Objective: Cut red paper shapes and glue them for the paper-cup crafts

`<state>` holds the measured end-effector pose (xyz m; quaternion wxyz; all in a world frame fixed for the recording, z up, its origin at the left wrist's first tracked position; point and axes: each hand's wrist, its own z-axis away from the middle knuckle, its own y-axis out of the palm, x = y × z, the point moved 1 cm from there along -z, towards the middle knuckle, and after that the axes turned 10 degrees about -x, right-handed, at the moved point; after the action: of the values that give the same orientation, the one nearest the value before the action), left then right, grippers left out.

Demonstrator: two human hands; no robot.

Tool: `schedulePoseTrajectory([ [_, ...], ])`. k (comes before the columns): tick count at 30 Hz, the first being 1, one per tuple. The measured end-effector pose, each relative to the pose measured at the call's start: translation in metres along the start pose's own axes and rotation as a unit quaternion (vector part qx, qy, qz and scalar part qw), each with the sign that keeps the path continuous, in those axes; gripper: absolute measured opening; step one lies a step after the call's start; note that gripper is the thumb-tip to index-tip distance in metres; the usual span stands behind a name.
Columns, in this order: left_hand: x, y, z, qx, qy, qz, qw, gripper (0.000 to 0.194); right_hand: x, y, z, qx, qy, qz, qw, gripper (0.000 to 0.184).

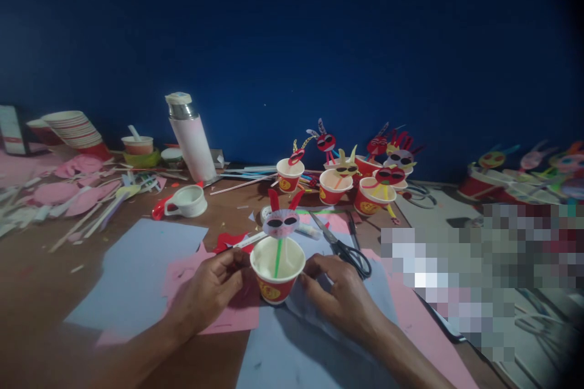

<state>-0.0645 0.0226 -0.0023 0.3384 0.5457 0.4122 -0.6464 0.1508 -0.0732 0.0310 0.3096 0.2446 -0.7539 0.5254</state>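
A red and white paper cup stands upright on the paper sheets in front of me. Inside it a green stem rises to a pale cut-out face with black eyes and two red ears. My left hand is at the cup's left side, fingers curled in against it. On the right side my right hand has its thumb and fingers bent and pinched at the cup's wall. Behind the right hand lie black-handled scissors. A marker or pen and red paper scraps are behind the cup.
Several cups with cut-out faces, such as a yellow-eared one, stand at the back. Left of them are a white thermos, a mug, stacked cups and pink paper scraps. Blue-grey sheets cover the brown table. Part of the right side is pixelated.
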Motion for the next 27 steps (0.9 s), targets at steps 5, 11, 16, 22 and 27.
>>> schedulePoseTrajectory([
  [5, -0.0034, 0.0013, 0.0018, 0.007, 0.009, 0.013, 1.0, 0.017, 0.0026, -0.0011, -0.0002, 0.004, -0.021, 0.009, 1.0, 0.013],
  [11, -0.0037, 0.0026, 0.0018, 0.015, 0.016, 0.022, 1.0, 0.018, 0.0034, -0.0019, -0.0002, 0.002, -0.023, 0.025, 0.999, 0.017],
  [16, -0.0061, 0.0043, 0.0007, 0.012, 0.021, 0.018, 1.0, 0.015, 0.0046, -0.0044, 0.0001, -0.003, -0.028, 0.038, 0.999, 0.015],
  [22, -0.0066, 0.0054, 0.0018, 0.028, 0.02, 0.009, 0.999, 0.014, 0.0051, -0.0056, -0.0007, -0.005, -0.034, 0.034, 0.999, 0.014],
  [27, -0.0065, 0.0055, 0.0022, 0.024, 0.005, 0.035, 0.999, 0.023, 0.002, -0.0064, -0.0015, -0.004, -0.031, 0.014, 0.999, 0.015],
])
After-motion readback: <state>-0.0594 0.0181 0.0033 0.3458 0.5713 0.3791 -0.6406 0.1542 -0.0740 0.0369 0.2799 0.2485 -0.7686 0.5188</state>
